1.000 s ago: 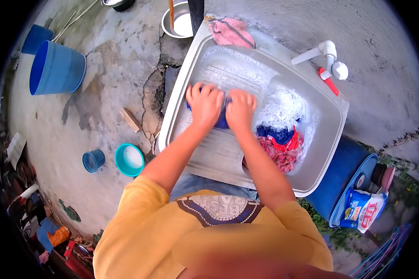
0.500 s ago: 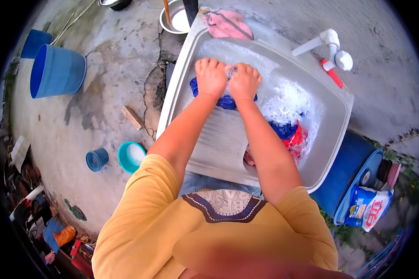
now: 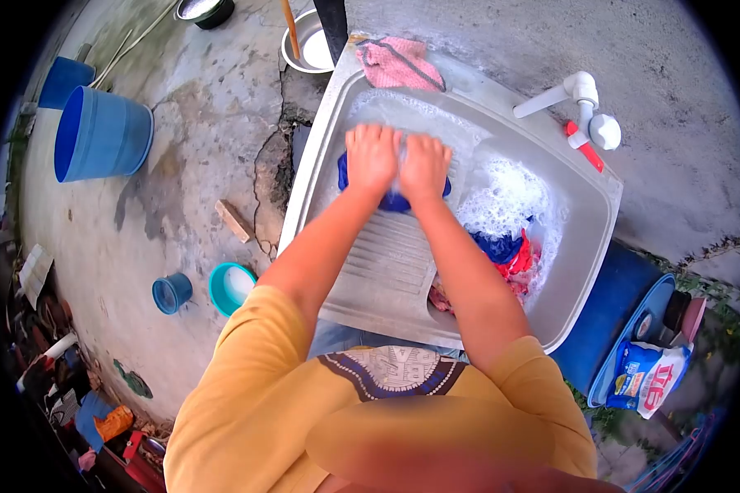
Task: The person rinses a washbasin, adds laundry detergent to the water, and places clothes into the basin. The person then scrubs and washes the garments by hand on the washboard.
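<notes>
My left hand (image 3: 373, 160) and my right hand (image 3: 424, 168) are side by side on the ribbed left part of the sink (image 3: 386, 263), fingers curled over a wet dark blue cloth (image 3: 395, 201). Parts of the cloth show beside and below the hands; the rest is hidden under them. Suds lie around it. In the basin at the right, white foam (image 3: 501, 197) floats beside another blue cloth (image 3: 497, 246) and red cloths (image 3: 520, 261). A pink cloth (image 3: 399, 64) lies on the sink's back corner.
A white tap (image 3: 584, 94) with a red handle is behind the sink. Right of it stand a blue barrel (image 3: 617, 312) and a detergent bag (image 3: 649, 378). On the left floor are a large blue bucket (image 3: 103, 135), a small blue pail (image 3: 172, 293) and a teal basin (image 3: 232, 287).
Both hands first moved toward the back of the ribbed part with the blue cloth, then came slightly back toward me. The view has shifted a little.
</notes>
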Demonstrator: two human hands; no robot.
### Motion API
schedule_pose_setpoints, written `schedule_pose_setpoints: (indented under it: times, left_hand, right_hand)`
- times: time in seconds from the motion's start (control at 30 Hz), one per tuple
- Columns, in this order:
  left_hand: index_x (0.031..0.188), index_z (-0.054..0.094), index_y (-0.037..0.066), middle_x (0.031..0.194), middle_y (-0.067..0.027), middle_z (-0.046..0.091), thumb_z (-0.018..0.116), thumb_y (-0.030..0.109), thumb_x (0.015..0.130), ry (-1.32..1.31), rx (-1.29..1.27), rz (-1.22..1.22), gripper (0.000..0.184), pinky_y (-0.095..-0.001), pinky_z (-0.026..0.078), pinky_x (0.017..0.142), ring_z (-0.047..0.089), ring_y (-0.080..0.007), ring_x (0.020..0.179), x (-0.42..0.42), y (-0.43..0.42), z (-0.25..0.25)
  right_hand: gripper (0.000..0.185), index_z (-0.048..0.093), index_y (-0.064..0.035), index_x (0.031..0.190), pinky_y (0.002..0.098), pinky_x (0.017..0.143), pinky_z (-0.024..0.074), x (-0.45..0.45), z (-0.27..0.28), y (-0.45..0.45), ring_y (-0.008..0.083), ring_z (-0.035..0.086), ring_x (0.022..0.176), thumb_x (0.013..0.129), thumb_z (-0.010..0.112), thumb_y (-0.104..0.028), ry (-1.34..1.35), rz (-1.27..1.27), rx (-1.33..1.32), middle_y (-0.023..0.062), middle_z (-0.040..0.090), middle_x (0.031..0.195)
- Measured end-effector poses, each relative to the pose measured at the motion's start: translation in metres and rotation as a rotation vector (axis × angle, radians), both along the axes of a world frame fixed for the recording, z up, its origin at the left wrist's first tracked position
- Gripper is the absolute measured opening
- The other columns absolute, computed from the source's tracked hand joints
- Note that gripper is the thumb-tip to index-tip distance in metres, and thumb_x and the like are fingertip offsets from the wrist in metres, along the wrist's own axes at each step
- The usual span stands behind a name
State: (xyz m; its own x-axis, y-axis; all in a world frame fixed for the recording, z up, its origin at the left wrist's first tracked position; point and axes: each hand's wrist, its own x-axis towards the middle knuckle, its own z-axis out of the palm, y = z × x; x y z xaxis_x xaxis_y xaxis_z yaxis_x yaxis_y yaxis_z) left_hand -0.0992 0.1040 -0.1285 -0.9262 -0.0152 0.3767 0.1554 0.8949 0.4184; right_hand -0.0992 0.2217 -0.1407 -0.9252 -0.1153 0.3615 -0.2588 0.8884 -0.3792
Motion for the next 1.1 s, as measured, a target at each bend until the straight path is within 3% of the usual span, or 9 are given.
schedule_pose_setpoints:
  times: [0.17,0.3,0.4,0.53,0.63,0.7,0.87,0.93,1.1]
  left_hand:
    - [0.089,0.075,0.006,0.101,-0.0112,0.069,0.062,0.029,0.096,0.089,-0.048,0.042,0.027,-0.0542,0.036,0.103,0.056,-0.0351,0.106,-0.002,0.0,0.003]
    - [0.083,0.07,0.005,0.092,-0.0135,0.064,0.066,0.019,0.09,-0.129,0.216,-0.16,0.016,-0.0507,0.041,0.089,0.055,-0.0348,0.096,0.104,-0.018,0.023]
    - [0.078,0.064,0.006,0.085,-0.0136,0.059,0.071,0.013,0.084,-0.208,0.145,-0.353,0.012,-0.047,0.038,0.072,0.054,-0.0331,0.081,0.168,-0.025,0.029]
    - [0.08,0.065,0.009,0.08,-0.0095,0.062,0.069,0.018,0.087,-0.007,0.068,-0.202,0.012,-0.0465,0.042,0.078,0.058,-0.0311,0.082,0.083,-0.015,0.005]
    - [0.086,0.07,0.008,0.092,-0.0087,0.066,0.065,0.025,0.093,-0.156,-0.083,-0.01,0.018,-0.0472,0.042,0.088,0.059,-0.0316,0.093,-0.005,-0.004,0.004]
    - [0.086,0.071,0.008,0.093,-0.0089,0.066,0.066,0.027,0.093,0.067,-0.059,0.045,0.021,-0.049,0.042,0.093,0.058,-0.0315,0.098,-0.031,-0.003,-0.005]
    - [0.1,0.072,0.005,0.104,-0.0113,0.064,0.062,0.024,0.096,0.027,0.107,0.036,0.022,-0.051,0.039,0.1,0.054,-0.0349,0.109,0.035,-0.007,0.003]
    - [0.099,0.07,0.004,0.104,-0.0135,0.063,0.062,0.02,0.094,-0.116,0.145,-0.052,0.019,-0.0509,0.039,0.096,0.054,-0.0358,0.108,0.088,-0.014,0.026]
    - [0.087,0.064,0.006,0.093,-0.0135,0.058,0.066,0.018,0.088,-0.261,0.074,-0.271,0.013,-0.0489,0.038,0.084,0.052,-0.0346,0.095,0.134,-0.019,0.024]
  right_hand:
    - [0.021,0.067,-0.0085,0.101,0.0495,0.099,0.0394,0.003,0.005,0.006,0.0337,0.058,0.107,0.083,0.058,-0.016,0.003,-0.014,-0.061,0.0118,0.066,0.106]
    - [0.029,0.068,-0.0047,0.103,0.0544,0.098,0.0402,0.11,0.02,0.028,0.0366,0.056,0.111,0.075,0.06,-0.01,-0.025,0.263,-0.303,0.0153,0.064,0.111]
    - [0.024,0.068,-0.0061,0.096,0.0527,0.094,0.0392,0.159,0.022,0.026,0.0339,0.056,0.105,0.074,0.062,-0.011,-0.087,0.3,-0.234,0.0111,0.063,0.104]
    - [0.011,0.068,-0.0095,0.087,0.0492,0.09,0.0379,0.081,0.013,0.014,0.0319,0.055,0.099,0.082,0.062,-0.018,-0.106,0.255,-0.096,0.0074,0.063,0.097]
    - [0.011,0.067,-0.01,0.088,0.0512,0.094,0.0386,-0.004,0.0,0.002,0.0315,0.056,0.102,0.085,0.061,-0.018,-0.023,0.036,-0.031,0.0077,0.065,0.097]
    - [0.013,0.068,-0.0099,0.093,0.0524,0.099,0.0381,-0.025,-0.003,0.002,0.0315,0.056,0.107,0.085,0.061,-0.018,0.024,-0.014,-0.053,0.0085,0.066,0.101]
    - [0.032,0.067,-0.0047,0.106,0.0561,0.109,0.0352,0.044,0.016,0.022,0.0354,0.054,0.121,0.077,0.06,-0.015,-0.061,0.151,-0.165,0.0147,0.063,0.119]
    - [0.038,0.065,-0.0023,0.108,0.0571,0.108,0.0361,0.1,0.038,0.028,0.0371,0.053,0.121,0.073,0.059,-0.016,-0.053,0.314,-0.258,0.017,0.062,0.121]
    - [0.014,0.063,-0.006,0.084,0.0516,0.082,0.0413,0.128,0.021,0.028,0.035,0.055,0.092,0.077,0.061,-0.018,-0.124,0.357,-0.224,0.0114,0.061,0.092]
